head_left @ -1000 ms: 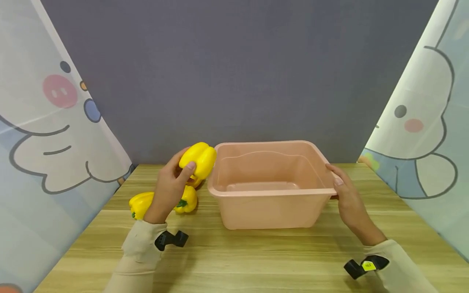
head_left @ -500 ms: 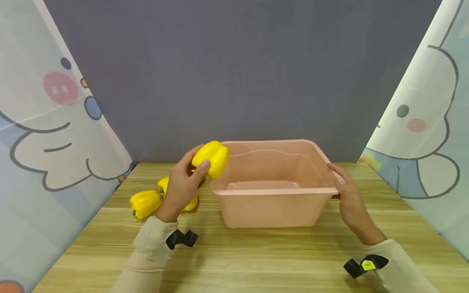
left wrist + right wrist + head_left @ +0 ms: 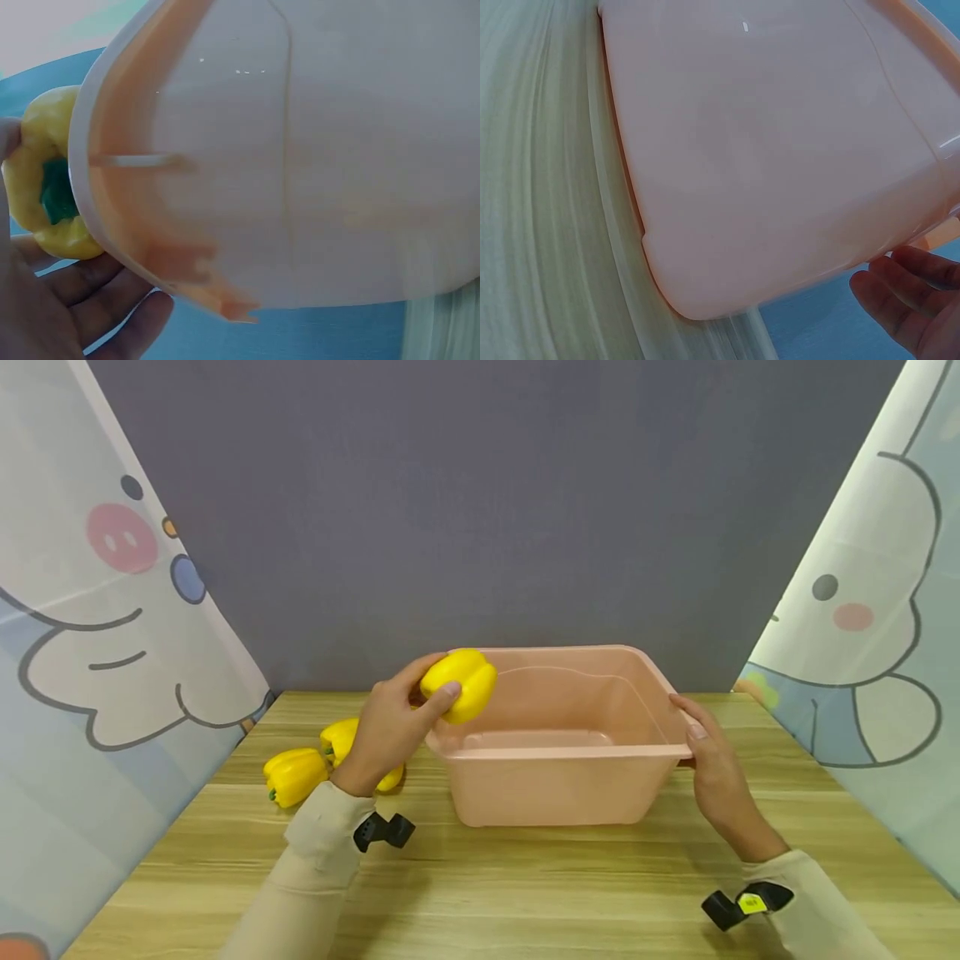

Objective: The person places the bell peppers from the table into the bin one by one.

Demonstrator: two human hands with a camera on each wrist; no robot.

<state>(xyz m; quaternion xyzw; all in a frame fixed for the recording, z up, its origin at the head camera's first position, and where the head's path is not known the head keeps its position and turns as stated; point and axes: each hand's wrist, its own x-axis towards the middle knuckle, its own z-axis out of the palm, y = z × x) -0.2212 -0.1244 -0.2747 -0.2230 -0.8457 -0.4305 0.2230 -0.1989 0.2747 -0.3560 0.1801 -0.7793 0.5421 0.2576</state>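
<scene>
Glossy yellow lobed bell pepper [image 3: 468,678] is pinched in my left grip [image 3: 396,717] near the pink rectangular plastic tub [image 3: 555,789], which my right grip [image 3: 716,777] clamps, presumably for steadiness.

Bell peppers [image 3: 468,675] are bright yellow; a stem [image 3: 58,191], in the dim left wrist view, seems deep green. The plastic tub [image 3: 551,789] is plain peach-pink. Streaky yellow-brown wood grain patterns the tabletop [image 3: 540,893]; the backdrop [image 3: 487,510] is dark grey, the sleeves [image 3: 311,868] cream.
</scene>
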